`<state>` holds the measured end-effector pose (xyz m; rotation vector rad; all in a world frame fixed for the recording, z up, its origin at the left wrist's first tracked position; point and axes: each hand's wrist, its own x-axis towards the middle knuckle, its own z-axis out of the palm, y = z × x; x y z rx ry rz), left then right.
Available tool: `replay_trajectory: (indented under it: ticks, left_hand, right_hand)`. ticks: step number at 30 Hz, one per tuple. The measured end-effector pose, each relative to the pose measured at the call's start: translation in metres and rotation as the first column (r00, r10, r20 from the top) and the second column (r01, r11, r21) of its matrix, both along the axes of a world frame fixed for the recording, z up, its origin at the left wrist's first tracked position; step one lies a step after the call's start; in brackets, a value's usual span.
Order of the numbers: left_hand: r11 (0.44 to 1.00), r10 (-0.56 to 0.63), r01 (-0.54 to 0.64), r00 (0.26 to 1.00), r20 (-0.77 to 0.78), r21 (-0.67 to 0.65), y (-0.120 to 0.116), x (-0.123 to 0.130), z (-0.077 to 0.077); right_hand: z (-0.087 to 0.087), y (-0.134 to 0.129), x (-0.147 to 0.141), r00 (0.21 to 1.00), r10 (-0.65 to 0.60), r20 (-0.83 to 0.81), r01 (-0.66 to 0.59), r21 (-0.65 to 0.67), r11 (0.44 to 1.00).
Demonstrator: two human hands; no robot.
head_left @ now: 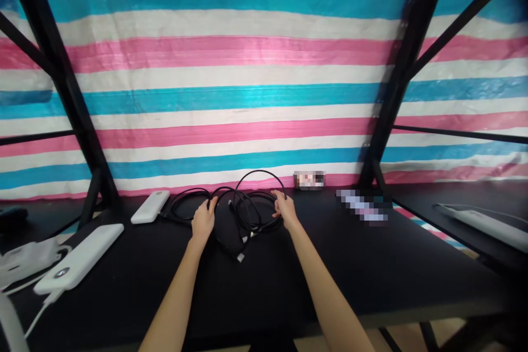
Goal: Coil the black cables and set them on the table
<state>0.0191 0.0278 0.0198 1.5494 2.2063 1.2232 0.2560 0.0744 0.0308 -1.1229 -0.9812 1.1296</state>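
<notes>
Loops of thin black cable point(247, 214) lie in the middle of the black table point(256, 297), with one loop raised between my two hands. My left hand point(203, 223) is closed on the cable at the left side of the loops. On the right, my right hand point(285, 208) grips the raised loop between thumb and fingers, some fingers loosely bent. A silvery plug end point(240, 257) rests on the table below the loops, and a pale connector point(248, 237) shows just above it. Another coil of black cable point(181, 203) sits left of my left hand.
A white power bank point(150, 207) lies at the back left, and a larger one point(80, 258) with a white cable is nearer. White chargers point(28, 261) stand at the left edge. Blurred-out items point(309, 180) are at the back right. Black metal posts point(396, 77) frame the table.
</notes>
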Motion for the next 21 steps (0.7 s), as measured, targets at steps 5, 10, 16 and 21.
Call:
replay_trajectory:
  ticks: [5, 10, 16, 21]
  left_hand:
    - [0.988, -0.08, 0.054, 0.981, 0.179, 0.143, 0.0, 0.004, -0.002]
    - [0.923, -0.265, 0.064, 0.82, 0.507, 0.379, -0.004, 0.015, 0.002]
    - [0.886, -0.23, -0.161, 0.66, 0.715, 0.434, 0.0, 0.011, 0.002]
    - [0.902, -0.208, -0.222, 0.529, 0.823, 0.371, 0.004, 0.002, -0.001]
  right_hand:
    - [0.005, -0.003, 0.0, 0.985, 0.086, -0.148, -0.092, -0.034, 0.995]
    - [0.017, -0.005, 0.006, 0.881, 0.19, -0.433, -0.243, -0.07, 0.967]
    - [0.027, -0.008, 0.014, 0.685, 0.263, -0.68, -0.292, 0.075, 0.954]
    - [0.033, -0.014, 0.015, 0.552, 0.363, -0.751, -0.337, 0.197, 0.921]
